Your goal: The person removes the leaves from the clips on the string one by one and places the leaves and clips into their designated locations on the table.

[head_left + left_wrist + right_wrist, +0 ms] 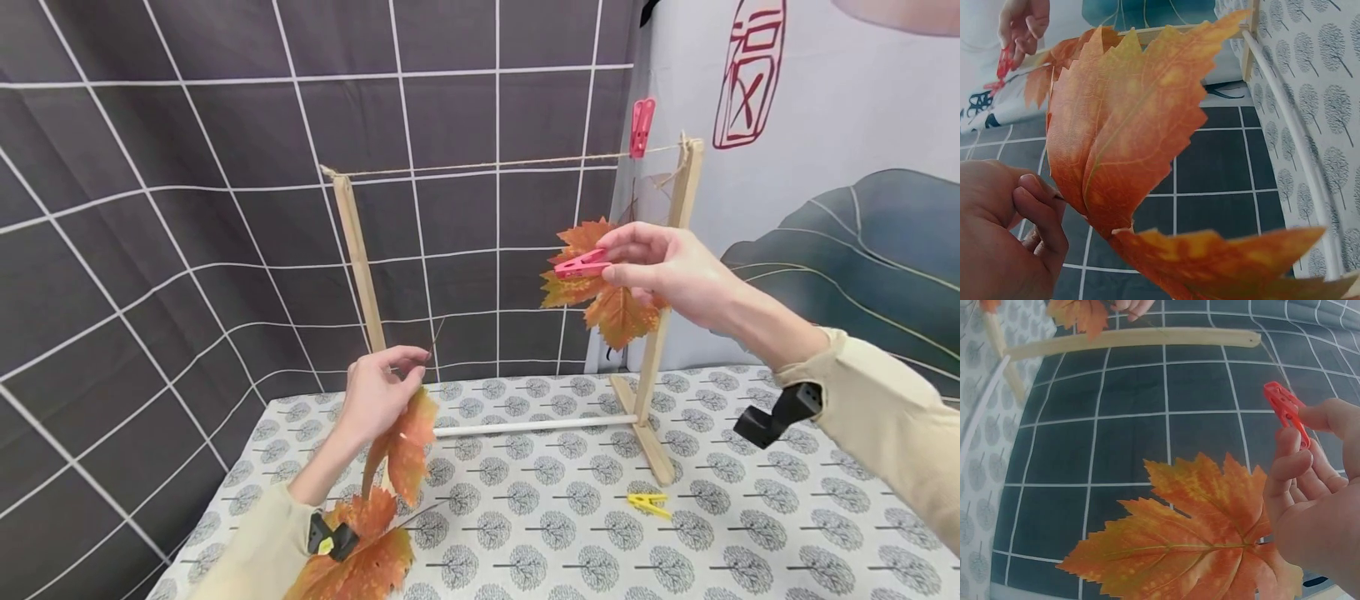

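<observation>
My left hand (pixel 378 396) pinches the thin stem of an orange maple leaf (pixel 411 446), whose blade hangs below the fingers. In the left wrist view this leaf (pixel 1129 119) spreads beside the fingertips, folded along its veins. Between thumb and fingers, my right hand (pixel 671 271) pinches a pink clothespin (pixel 581 264), seen as red in the right wrist view. Another maple leaf (pixel 626 321) hangs behind that hand, partly hidden by it. Above it a second pink clothespin (pixel 641 127) is clamped on the twine (pixel 487 165), with the leaf's stem below.
Two wooden posts (pixel 358 258) hold up the twine, and a white rod (pixel 536 426) joins them low down. On the patterned tablecloth (pixel 525 533) lie a yellow clothespin (pixel 648 502) and, at front left, more orange leaf (pixel 363 562). A dark gridded curtain (pixel 457 108) hangs behind.
</observation>
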`<state>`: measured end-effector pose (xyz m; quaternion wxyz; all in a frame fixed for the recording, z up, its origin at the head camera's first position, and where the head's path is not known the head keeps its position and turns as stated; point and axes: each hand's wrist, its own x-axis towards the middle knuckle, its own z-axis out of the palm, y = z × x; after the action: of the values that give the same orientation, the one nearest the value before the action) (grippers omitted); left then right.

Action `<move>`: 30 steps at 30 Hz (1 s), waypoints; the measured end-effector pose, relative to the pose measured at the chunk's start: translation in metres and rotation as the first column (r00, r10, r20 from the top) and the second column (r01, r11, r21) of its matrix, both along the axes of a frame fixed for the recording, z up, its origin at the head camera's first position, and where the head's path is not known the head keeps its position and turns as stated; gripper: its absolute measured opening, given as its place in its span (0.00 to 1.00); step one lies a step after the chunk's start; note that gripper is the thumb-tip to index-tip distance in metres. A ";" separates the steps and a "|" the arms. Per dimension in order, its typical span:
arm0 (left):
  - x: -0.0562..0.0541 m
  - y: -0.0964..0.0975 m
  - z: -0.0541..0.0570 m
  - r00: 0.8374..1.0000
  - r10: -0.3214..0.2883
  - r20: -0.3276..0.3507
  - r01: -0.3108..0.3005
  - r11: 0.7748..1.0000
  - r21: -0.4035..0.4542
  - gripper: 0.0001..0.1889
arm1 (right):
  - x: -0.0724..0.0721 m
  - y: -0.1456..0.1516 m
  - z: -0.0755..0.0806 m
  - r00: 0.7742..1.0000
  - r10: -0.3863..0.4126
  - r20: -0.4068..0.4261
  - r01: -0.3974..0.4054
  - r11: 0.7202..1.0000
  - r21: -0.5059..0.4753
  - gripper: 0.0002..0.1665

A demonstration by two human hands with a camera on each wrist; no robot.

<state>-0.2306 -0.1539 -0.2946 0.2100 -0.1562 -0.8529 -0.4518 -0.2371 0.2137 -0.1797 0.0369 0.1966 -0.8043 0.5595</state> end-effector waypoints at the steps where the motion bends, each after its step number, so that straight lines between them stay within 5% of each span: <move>1: 0.000 -0.001 -0.002 1.000 0.003 -0.001 -0.003 1.000 -0.004 0.11 | 0.000 0.001 -0.002 1.000 0.007 0.005 -0.007 1.000 -0.007 0.18; 11: 0.005 -0.011 -0.014 0.999 0.015 -0.036 -0.016 0.999 -0.043 0.11 | 0.001 0.012 -0.023 0.997 0.059 0.059 -0.054 0.995 -0.086 0.15; 19: 0.008 -0.019 -0.021 0.997 0.030 -0.073 -0.036 0.996 -0.087 0.11 | 0.002 0.021 -0.040 0.996 0.078 0.033 -0.076 0.996 -0.043 0.17; 30: 0.012 -0.024 -0.029 0.999 0.041 -0.032 -0.045 0.989 -0.138 0.12 | 0.006 0.027 -0.062 0.995 0.085 0.045 -0.084 0.996 -0.037 0.18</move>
<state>-0.2181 -0.1782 -0.3235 0.2209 -0.1584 -0.8821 -0.3846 -0.2312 0.2409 -0.2414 -0.0020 0.2167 -0.7860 0.5790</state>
